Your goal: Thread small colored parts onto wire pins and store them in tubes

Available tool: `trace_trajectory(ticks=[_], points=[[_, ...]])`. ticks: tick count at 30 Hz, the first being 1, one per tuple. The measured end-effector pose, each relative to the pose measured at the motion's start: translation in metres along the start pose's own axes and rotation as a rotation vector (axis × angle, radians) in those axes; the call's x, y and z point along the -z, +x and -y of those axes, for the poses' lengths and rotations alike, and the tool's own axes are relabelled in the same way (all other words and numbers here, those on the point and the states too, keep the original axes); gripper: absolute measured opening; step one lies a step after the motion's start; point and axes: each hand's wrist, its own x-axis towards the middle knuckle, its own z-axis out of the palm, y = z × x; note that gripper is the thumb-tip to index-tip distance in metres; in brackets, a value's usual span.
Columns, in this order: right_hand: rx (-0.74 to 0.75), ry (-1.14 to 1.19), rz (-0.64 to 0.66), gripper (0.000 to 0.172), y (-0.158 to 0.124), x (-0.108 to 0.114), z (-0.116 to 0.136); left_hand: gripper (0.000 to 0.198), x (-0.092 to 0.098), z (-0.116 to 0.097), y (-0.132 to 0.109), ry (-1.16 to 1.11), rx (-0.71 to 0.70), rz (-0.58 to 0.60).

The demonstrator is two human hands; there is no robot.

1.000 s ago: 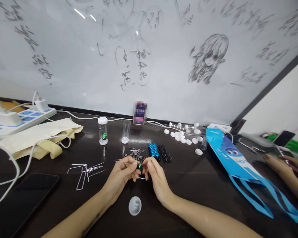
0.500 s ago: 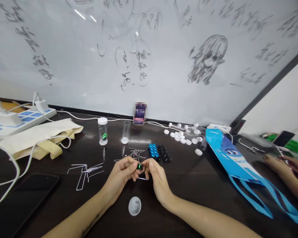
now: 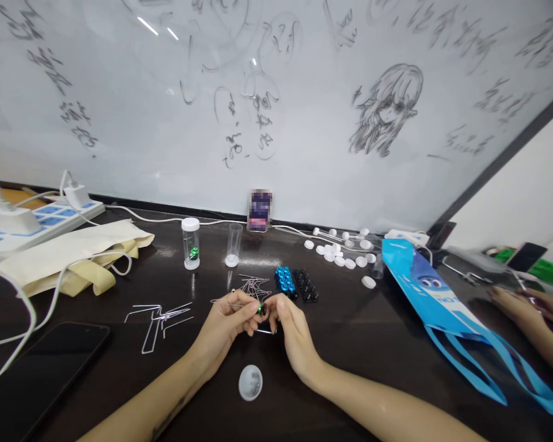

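My left hand (image 3: 230, 320) is closed on a small green and black cylindrical part (image 3: 260, 309), pinched at the fingertips. Facing it, my right hand (image 3: 292, 331) is closed, its fingertips at the black end of that part. A thin metal hex key (image 3: 264, 332) shows below the part, at my right fingers. Just beyond my hands lies a loose pile of thin metal rods (image 3: 253, 286). Beside it stand rows of blue parts (image 3: 284, 281) and black parts (image 3: 306, 286). Nearer me is a small white cup (image 3: 250, 383) holding tiny pieces.
Several bent hex keys (image 3: 159, 319) lie left, near a dark phone (image 3: 50, 368). A capped clear tube (image 3: 190, 244) and an uncapped one (image 3: 234, 245) stand behind. White caps (image 3: 341, 261) and a blue bag (image 3: 433, 294) lie right, near another person's hands (image 3: 516, 307).
The green and black part has turned slightly between my fingertips, with more of its black end showing. Both hands otherwise stay in nearly the same place.
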Motion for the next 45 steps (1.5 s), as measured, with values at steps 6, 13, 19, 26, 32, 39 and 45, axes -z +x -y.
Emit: trace_trajectory(ticks=[6,13,19,26,32,39,45], points=[[-0.033,-0.049,0.059,0.031,0.000,0.000,0.001,0.014,-0.001,0.000,0.001,0.037,0.020,-0.020],[-0.067,-0.057,0.068,0.042,0.000,0.000,-0.004,0.015,-0.002,0.001,-0.001,0.054,0.032,-0.013],[-0.037,-0.054,0.020,0.026,0.000,0.000,0.000,0.012,0.001,0.002,0.001,0.024,0.019,-0.023],[-0.059,-0.069,0.050,0.033,-0.001,0.000,-0.002,0.012,0.000,0.001,0.002,0.024,0.015,-0.017],[-0.014,-0.049,0.047,0.022,-0.001,-0.001,0.005,0.012,-0.001,0.000,0.000,0.019,0.004,-0.021],[-0.044,-0.054,0.055,0.029,-0.001,0.000,0.004,0.014,-0.001,0.001,0.000,0.026,0.013,-0.029],[-0.026,-0.065,0.046,0.025,0.000,-0.001,0.004,0.013,-0.001,0.000,0.000,0.023,0.012,-0.026]])
